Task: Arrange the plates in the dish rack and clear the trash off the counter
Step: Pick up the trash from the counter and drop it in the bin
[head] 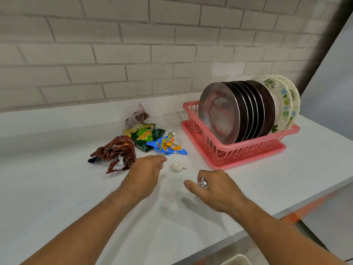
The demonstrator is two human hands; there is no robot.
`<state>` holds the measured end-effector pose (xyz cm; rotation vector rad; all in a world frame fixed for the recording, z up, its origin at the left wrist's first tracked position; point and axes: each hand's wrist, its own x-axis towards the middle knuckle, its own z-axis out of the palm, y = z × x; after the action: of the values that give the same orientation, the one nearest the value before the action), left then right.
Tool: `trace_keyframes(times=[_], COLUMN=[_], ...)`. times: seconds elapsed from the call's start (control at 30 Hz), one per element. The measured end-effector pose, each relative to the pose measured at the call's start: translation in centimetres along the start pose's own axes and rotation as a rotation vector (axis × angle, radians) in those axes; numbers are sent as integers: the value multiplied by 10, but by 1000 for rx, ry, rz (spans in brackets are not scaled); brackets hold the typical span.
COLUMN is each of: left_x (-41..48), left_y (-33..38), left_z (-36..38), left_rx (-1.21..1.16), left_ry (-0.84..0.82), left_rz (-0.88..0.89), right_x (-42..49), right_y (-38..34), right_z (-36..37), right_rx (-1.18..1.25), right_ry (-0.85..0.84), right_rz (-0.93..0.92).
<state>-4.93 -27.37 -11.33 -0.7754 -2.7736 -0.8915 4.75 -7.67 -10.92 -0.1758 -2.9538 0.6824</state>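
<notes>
A crumpled brown shiny wrapper (pixel 116 152) lies near the middle of the white counter (pixel 57 188). Just beside it on the right, the left hand (pixel 147 173) hangs over the counter. Its fingers are loose and hold nothing.

Behind that hand, toward the back edge, sits a see-through crumpled plastic bag (pixel 137 115). In front of the bag lie a green and yellow snack wrapper (pixel 147 137) and a blue and orange snack wrapper (pixel 166 144), and these two touch. A small white paper ball (pixel 176 166) lies alone between the two hands.

The right hand (pixel 215 188) is nearer the front edge. It pinches a small silver foil ball (pixel 203 183) in its fingers.

Toward the right end of the counter stands the pink plastic dish rack (pixel 238 150). Round shiny metal plates (pixel 219 115) and cream plates with leaf pictures (pixel 280 100) stand in it on their edges, so the plate job looks done.

The trash is the job now. To do it well, the free left hand should scoop the big wrappers together and squeeze them tight, because they are light and springy. The little paper ball is easy to miss. The foil ball should stay tucked in so it does not roll away.
</notes>
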Motion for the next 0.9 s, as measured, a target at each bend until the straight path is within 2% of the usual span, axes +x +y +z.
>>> trace_keyframes(times=[0.1,0.23,0.43,0.57,0.77,0.9], left_x=[4,4,-4,-12,-36,-51], left_y=[17,45,93,140,235,287], left_z=[4,16,40,60,96,125], left_rx=[-48,40,25,2,149,88], left_ry=[-63,-67,-136,-112,-45,-19], left_rz=[21,141,165,189,177,158], right_x=[-7,-20,-48,-75,-126,-154], right_y=[6,29,77,118,182,223], right_z=[-3,-13,-38,-66,-128,-155], right_rx=[-16,-53,-60,-26,-21,40], right_ry=[-1,13,10,-13,87,138], right_rz=[13,8,17,24,10,30])
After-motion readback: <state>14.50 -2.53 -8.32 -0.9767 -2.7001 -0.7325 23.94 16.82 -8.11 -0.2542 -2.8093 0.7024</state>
